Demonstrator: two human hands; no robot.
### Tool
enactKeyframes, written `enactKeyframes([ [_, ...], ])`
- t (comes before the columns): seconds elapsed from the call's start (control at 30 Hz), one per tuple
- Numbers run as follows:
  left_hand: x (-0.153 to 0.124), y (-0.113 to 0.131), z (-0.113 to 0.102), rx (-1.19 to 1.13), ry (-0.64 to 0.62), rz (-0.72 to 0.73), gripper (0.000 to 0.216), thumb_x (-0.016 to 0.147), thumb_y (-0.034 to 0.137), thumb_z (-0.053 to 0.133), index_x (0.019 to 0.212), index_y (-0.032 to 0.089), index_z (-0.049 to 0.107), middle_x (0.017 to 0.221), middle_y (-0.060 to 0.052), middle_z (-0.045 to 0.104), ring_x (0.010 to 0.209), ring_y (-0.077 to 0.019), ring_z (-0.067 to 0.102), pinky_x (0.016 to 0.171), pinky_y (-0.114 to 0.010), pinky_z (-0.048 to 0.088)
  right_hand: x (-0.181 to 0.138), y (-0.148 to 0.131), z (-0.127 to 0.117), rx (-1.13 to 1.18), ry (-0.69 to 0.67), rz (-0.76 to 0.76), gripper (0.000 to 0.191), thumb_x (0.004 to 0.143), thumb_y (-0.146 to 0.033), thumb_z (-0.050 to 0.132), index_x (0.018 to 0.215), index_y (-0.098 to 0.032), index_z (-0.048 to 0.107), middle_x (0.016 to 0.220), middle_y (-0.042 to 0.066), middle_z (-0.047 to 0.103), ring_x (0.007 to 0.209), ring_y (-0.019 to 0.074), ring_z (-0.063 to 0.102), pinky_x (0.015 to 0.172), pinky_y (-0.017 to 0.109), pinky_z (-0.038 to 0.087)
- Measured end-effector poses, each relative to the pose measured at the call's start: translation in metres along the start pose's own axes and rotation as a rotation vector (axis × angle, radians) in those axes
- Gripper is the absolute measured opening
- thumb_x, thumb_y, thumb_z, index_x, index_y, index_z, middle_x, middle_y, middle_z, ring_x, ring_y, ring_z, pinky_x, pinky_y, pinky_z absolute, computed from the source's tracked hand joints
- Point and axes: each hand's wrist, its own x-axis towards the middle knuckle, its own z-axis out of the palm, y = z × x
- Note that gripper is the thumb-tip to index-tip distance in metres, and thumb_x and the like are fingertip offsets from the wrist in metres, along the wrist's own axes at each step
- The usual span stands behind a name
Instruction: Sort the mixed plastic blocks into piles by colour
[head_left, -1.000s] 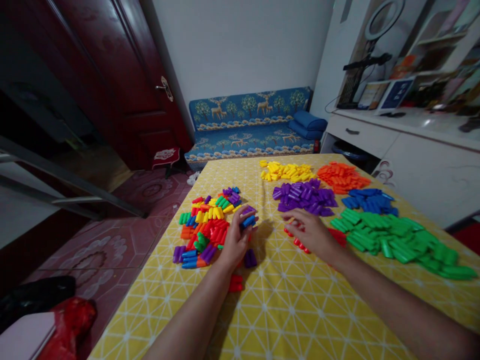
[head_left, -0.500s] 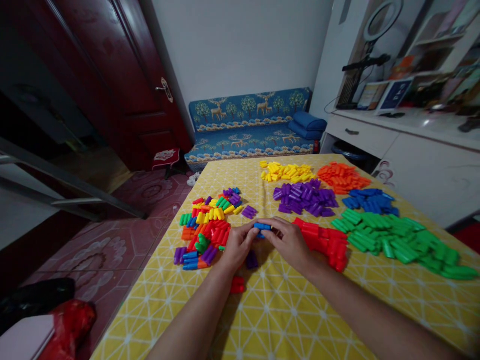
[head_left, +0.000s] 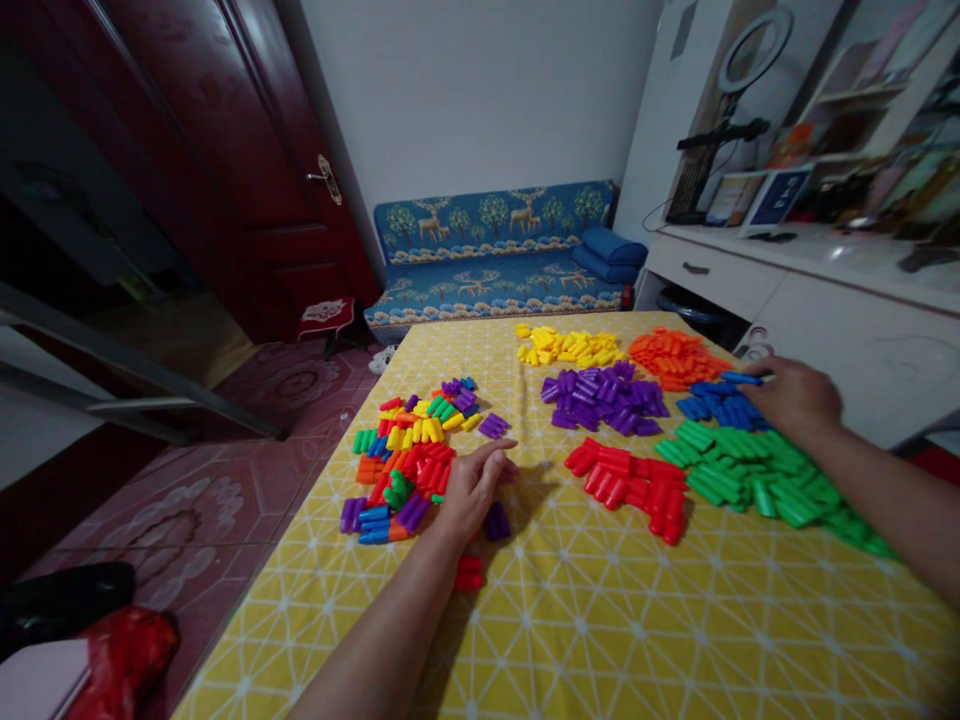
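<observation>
Along the left edge of the bench (head_left: 570,620), which is covered by a yellow cloth with white lines, lies a mixed heap (head_left: 424,462) of small plastic pieces in red, yellow, green, blue, orange and purple. Just right of it the left hand (head_left: 472,485) is held half open, its index finger stretched toward the far edge and its other fingers loosely curled, with no piece visible in its hold. A red piece (head_left: 469,573) lies beside the left wrist, on the side of the near edge; 1 purple cluster (head_left: 493,426) sits beyond the fingertips and 1 purple piece (head_left: 497,521) just right of the hand. Next, near the far edge, comes a yellow heap (head_left: 570,347), with a purple heap (head_left: 604,398) on its near side and a spread of red pieces (head_left: 631,485) nearer again. The orange heap (head_left: 675,358) lies by the far right corner. Along the right edge follow the blue heap (head_left: 720,403) and, nearer, the green heap (head_left: 750,470), partly hidden by the right forearm. The right hand (head_left: 799,400) has its fingertips closed around a blue piece (head_left: 739,378) at the blue heap; whether that piece touches the heap I cannot tell.
</observation>
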Motion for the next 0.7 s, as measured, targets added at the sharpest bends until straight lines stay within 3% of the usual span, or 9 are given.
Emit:
enactKeyframes([
  [0.2,0.0,-0.002,-0.002,-0.008,0.015,0.005,0.048,0.095,0.052,0.045,0.114,0.013,0.066,0.081,-0.007,0.074,0.07,-0.0179,0.069,0.067,-0.028,0.056,0.001,0.015,0.023,-0.061,-0.01,-0.158,0.025,0.081,-0.012,0.062,0.103,-0.009,0.072,0.105,0.018,0.07,0.085,0.0199,0.061,0.071,0.028,0.04],
  [0.33,0.0,-0.004,-0.002,-0.005,0.021,0.002,0.049,0.094,0.053,0.045,0.114,0.013,0.066,0.081,-0.008,0.074,0.069,-0.018,0.069,0.066,-0.028,0.056,0.0,0.022,0.029,-0.057,-0.054,-0.144,0.029,0.08,-0.01,0.059,0.105,-0.01,0.072,0.104,0.016,0.071,0.085,0.0203,0.063,0.073,0.027,0.042],
  [0.47,0.001,-0.005,-0.003,-0.005,0.022,0.006,0.051,0.094,0.054,0.045,0.113,0.012,0.066,0.08,-0.008,0.074,0.069,-0.0179,0.069,0.066,-0.028,0.055,-0.006,0.023,0.019,-0.067,-0.107,-0.105,0.03,0.08,-0.011,0.056,0.102,-0.017,0.075,0.111,0.01,0.072,0.087,0.0225,0.065,0.07,0.029,0.043],
  [0.57,0.001,-0.003,-0.002,0.01,0.032,0.004,0.049,0.094,0.053,0.045,0.113,0.013,0.067,0.08,-0.007,0.073,0.068,-0.0173,0.069,0.065,-0.027,0.055,-0.019,0.003,0.006,0.034,-0.027,-0.111,0.027,0.08,-0.011,0.054,0.096,-0.017,0.076,0.114,0.01,0.071,0.096,0.0238,0.065,0.073,0.031,0.045],
  [0.7,0.0,0.001,-0.002,0.008,0.085,0.019,0.048,0.095,0.052,0.046,0.113,0.014,0.067,0.079,-0.007,0.073,0.069,-0.0166,0.068,0.065,-0.027,0.054,-0.065,-0.065,-0.006,0.491,0.061,-0.342,0.022,0.082,-0.012,0.053,0.09,-0.017,0.073,0.105,0.012,0.072,0.101,0.0208,0.064,0.091,0.03,0.045],
])
